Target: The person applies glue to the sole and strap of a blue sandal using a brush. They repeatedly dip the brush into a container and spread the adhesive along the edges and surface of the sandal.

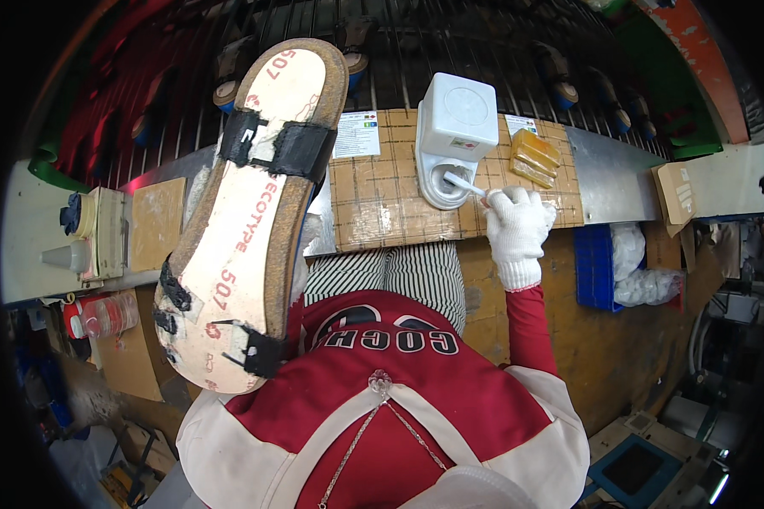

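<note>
- L hand point(300, 273), mostly hidden, is holding sandal point(250, 216) from behind, L of ctr in frame; exact finger positions: can't tell.
- Sandal is facing cam w/ pale underside, toe/heel running up-down, black straps point(306, 151) wrapping onto it.
- R hand point(516, 225), white-gloved, is closing narrow on white stick point(465, 184), R of ctr; stick's far end is reaching into mouth of white container point(458, 119), upper ctr.
- Yellow blocks point(535, 159) are lying near container, upper R.
- Taped cardboard point(373, 204) is lying under both, upper ctr.
- Blue bin point(592, 267) is holding clear bags point(645, 288), mid R.
</note>
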Tool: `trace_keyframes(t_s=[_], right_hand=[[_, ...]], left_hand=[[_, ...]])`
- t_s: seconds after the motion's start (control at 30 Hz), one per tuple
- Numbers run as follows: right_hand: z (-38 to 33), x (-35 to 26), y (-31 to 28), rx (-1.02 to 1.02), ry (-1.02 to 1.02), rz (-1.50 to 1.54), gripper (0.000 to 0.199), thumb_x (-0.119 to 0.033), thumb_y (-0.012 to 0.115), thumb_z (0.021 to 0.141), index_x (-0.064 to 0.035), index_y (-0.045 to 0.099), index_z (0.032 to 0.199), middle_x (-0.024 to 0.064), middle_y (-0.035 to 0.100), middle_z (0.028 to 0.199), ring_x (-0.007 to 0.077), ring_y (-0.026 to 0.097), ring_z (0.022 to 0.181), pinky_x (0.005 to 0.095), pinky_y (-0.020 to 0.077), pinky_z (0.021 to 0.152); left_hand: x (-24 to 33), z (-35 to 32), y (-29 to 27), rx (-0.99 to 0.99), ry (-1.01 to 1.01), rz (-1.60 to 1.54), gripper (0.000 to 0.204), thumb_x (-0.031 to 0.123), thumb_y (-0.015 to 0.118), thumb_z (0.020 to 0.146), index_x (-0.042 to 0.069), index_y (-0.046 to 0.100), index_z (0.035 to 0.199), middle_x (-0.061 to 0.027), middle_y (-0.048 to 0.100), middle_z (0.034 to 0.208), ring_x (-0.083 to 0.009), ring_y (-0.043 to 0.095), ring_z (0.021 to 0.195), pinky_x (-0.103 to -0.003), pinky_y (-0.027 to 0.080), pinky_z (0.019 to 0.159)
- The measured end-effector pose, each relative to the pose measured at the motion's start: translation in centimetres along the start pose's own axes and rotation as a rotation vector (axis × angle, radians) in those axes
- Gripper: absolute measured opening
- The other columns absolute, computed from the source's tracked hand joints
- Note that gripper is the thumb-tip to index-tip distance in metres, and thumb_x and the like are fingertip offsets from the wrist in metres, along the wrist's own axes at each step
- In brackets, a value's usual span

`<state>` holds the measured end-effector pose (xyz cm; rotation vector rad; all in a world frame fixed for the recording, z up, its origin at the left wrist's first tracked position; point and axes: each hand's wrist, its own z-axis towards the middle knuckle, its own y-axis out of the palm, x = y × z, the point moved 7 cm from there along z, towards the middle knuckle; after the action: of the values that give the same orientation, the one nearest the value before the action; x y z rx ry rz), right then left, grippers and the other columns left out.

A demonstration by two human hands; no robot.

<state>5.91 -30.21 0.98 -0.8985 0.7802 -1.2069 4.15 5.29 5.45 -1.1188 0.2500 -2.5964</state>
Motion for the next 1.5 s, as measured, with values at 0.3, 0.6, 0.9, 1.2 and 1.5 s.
trace_keyframes(t_s=[0.3, 0.6, 0.9, 1.2, 1.5], right_hand=[[-1.3, 3.4, 2.7, -0.280, 0.394, 0.556, 0.021, -0.028, 0.062, 0.097, -0.0075, 0.064, 0.097, 0.0071, 0.065, 0.077, 0.0189, 0.063, 0.073, 0.0302, 0.0427, 0.068], [-2.5, 2.5, 3.3, -0.337, 0.690, 1.242, 0.023, -0.025, 0.062, 0.099, -0.0027, 0.060, 0.097, -0.0027, 0.057, 0.079, 0.0055, 0.049, 0.072, 0.0213, 0.0377, 0.065], [1.6, -4.2, -9.2, 0.476, -0.038, 0.676, 0.021, 0.012, 0.079, 0.071, 0.0013, 0.072, 0.087, 0.0117, 0.068, 0.096, 0.0189, 0.062, 0.087, 0.0276, 0.0490, 0.071], [2.2, -7.5, -3.0, 0.014, 0.278, 1.351, 0.014, -0.003, 0.074, 0.086, 0.0043, 0.073, 0.098, 0.0050, 0.061, 0.094, 0.0119, 0.058, 0.084, 0.0243, 0.0465, 0.071], [6.1, -6.8, -6.2, 0.288, 0.107, 0.770, 0.016, -0.013, 0.079, 0.083, -0.0065, 0.076, 0.097, 0.0075, 0.066, 0.095, 0.0214, 0.059, 0.088, 0.0331, 0.0435, 0.080]], left_hand=[[1.0, 0.5, 1.0, -0.094, 0.026, -0.022, 0.070, 0.035, 0.078, 0.084, 0.009, 0.047, 0.141, -0.0226, 0.044, 0.149, -0.0388, 0.042, 0.139, -0.051, 0.036, 0.115], [0.7, -1.7, 7.7, -0.025, 0.207, 0.081, 0.061, 0.029, 0.078, 0.086, 0.009, 0.052, 0.138, -0.0257, 0.046, 0.147, -0.0418, 0.044, 0.138, -0.052, 0.036, 0.115], [1.3, 0.3, 7.8, 0.205, 0.418, 0.264, 0.044, 0.019, 0.077, 0.079, 0.015, 0.061, 0.119, -0.0226, 0.055, 0.138, -0.0406, 0.051, 0.132, -0.062, 0.030, 0.115], [2.6, -0.6, 7.0, 0.114, 0.459, 0.365, 0.055, 0.017, 0.079, 0.068, 0.019, 0.058, 0.119, -0.0207, 0.052, 0.141, -0.0416, 0.046, 0.136, -0.068, 0.025, 0.115], [2.8, -0.6, 6.6, 0.115, 0.482, 0.380, 0.052, 0.011, 0.075, 0.070, 0.022, 0.057, 0.118, -0.0168, 0.054, 0.135, -0.0405, 0.051, 0.130, -0.071, 0.026, 0.112]])
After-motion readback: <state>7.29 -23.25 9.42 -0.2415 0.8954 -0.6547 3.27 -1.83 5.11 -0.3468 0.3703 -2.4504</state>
